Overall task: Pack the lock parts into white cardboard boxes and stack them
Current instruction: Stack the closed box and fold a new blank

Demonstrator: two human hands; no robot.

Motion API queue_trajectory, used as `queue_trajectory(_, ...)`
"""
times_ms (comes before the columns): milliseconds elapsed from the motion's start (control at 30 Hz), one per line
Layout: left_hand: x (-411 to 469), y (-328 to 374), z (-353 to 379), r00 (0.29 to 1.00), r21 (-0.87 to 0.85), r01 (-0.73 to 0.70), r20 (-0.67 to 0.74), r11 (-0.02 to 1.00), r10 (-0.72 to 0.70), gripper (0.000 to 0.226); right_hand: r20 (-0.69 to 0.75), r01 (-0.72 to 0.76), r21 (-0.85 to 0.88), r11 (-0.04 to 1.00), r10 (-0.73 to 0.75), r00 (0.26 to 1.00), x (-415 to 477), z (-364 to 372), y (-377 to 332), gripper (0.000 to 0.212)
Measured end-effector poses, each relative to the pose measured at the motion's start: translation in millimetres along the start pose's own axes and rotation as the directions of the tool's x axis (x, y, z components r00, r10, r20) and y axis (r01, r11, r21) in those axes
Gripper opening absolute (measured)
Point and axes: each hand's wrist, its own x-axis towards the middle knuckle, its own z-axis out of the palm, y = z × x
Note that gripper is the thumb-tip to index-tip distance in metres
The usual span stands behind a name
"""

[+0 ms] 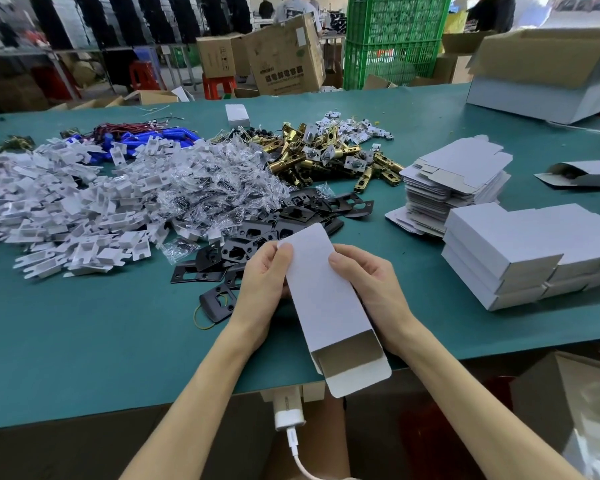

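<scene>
A long white cardboard box (326,292) lies slanted between my hands over the green table's (84,334) near edge. Its near end is open, with the flap hanging toward me. My left hand (262,275) grips its far left side, thumb on top. My right hand (368,275) holds its right side, thumb on top. Black lock plates (284,223) lie just beyond my hands. Gold latch bolts (326,157) are heaped farther back. Closed white boxes (520,251) are stacked at the right.
White plastic parts (66,209) and clear bags of screws (215,181) cover the left half. A stack of flat box blanks (454,181) stands right of centre. A large open carton (548,74) sits at the far right. A yellow rubber band (205,317) lies near my left wrist.
</scene>
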Motion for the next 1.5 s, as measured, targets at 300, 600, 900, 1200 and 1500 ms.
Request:
queue_trajectory(300, -0.4, 2.7, 2.2, 1.0, -0.01, 0.015, 0.018, 1.0, -0.015, 0.044, 0.015, 0.012, -0.059, 0.998, -0.011, 1.0, 0.2, 2.4, 1.5, 0.029)
queue_trajectory(600, 0.1, 8.3, 0.6, 0.989, -0.111, 0.139, -0.024, 0.984, -0.143, 0.045, 0.073, -0.017, -0.034, 0.999, 0.02, 0.997, -0.1, 1.8, 0.8, 0.031)
queue_trajectory(900, -0.2, 8.1, -0.7, 0.991, -0.17, 0.135, 0.013, 0.976, -0.135, 0.045, 0.066, -0.02, 0.023, 1.0, 0.018, 0.998, 0.1, 0.5, 1.0, 0.023)
queue_trajectory(1200, -0.2, 5.1, -1.7, 1.0, -0.098, 0.014, -0.008, 0.995, -0.015, 0.033, -0.092, 0.041, -0.008, 0.999, -0.042, 0.995, 2.5, -1.2, 4.9, 0.017)
queue_trajectory(1500, -1.8, 7.2, -0.9, 0.999, -0.079, -0.037, -0.039, 0.996, 0.034, 0.02, -0.092, 0.026, -0.001, 1.0, -0.026, 0.995, 1.5, 1.2, 2.6, 0.019)
